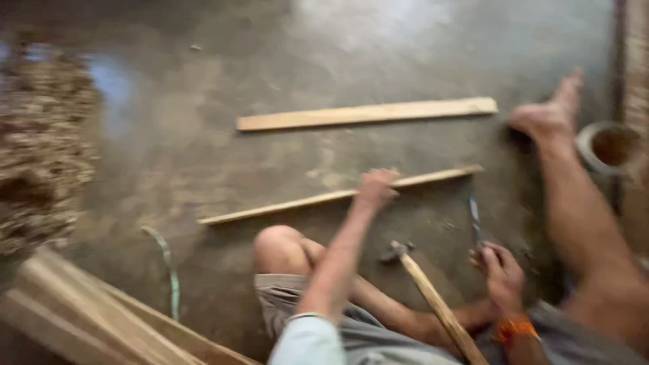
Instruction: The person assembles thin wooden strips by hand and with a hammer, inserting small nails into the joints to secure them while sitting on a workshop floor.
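The left hand [376, 187] rests on the nearer wooden strip [338, 196], fingers curled over it, though blur hides whether they truly clamp it; the strip lies slanted on the concrete floor [203, 135], just beyond the bent knee [277, 247]. The right hand [501, 269] is closed around a chisel [475, 217] whose blade points away along the floor, with a hammer [426, 294] lying just beside it. A wider plank [368, 113] lies farther off, well apart from both hands.
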